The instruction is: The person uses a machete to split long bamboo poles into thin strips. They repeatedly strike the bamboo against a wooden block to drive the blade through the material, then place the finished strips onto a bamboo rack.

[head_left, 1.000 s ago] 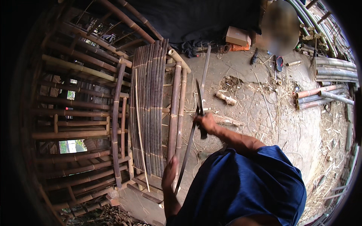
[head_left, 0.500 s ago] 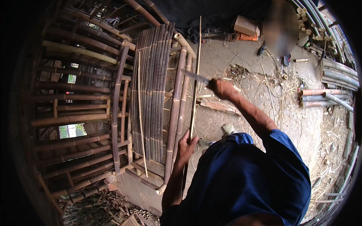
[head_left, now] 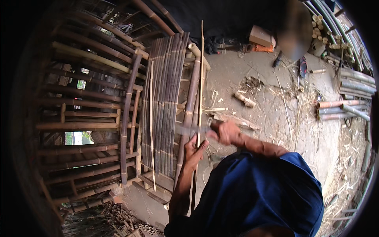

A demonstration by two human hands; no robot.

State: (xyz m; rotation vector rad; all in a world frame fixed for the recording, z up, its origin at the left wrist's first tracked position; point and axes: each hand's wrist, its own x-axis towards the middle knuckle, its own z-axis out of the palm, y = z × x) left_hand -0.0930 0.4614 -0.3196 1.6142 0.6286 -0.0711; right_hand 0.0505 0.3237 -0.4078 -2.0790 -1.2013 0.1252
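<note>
A long, thin bamboo strip (head_left: 201, 85) runs away from me, upright in the picture, with my left hand (head_left: 192, 153) closed around its lower part. My right hand (head_left: 228, 132) grips the dark handle of a knife (head_left: 191, 129). The blade, smeared by motion, points left and crosses the strip just beyond my left fingers; whether it touches the strip I cannot tell. To the left stands a bamboo frame (head_left: 191, 87) bearing a panel of dark bamboo slats (head_left: 164, 106). One loose pale strip (head_left: 151, 126) lies along that panel.
Stacked bamboo furniture frames (head_left: 83, 126) fill the left side. Bamboo poles (head_left: 341, 108) lie at the right. A split bamboo piece (head_left: 237, 121) and shavings lie on the floor. At the back are a cardboard box (head_left: 262, 36) and a sandal (head_left: 303, 67). Cut bamboo ends (head_left: 130, 221) are heaped lower left.
My right hand has brought the knife down the strip toward me, from well beyond my left hand to just above it. My left hand keeps its hold; the view has shifted slightly.
</note>
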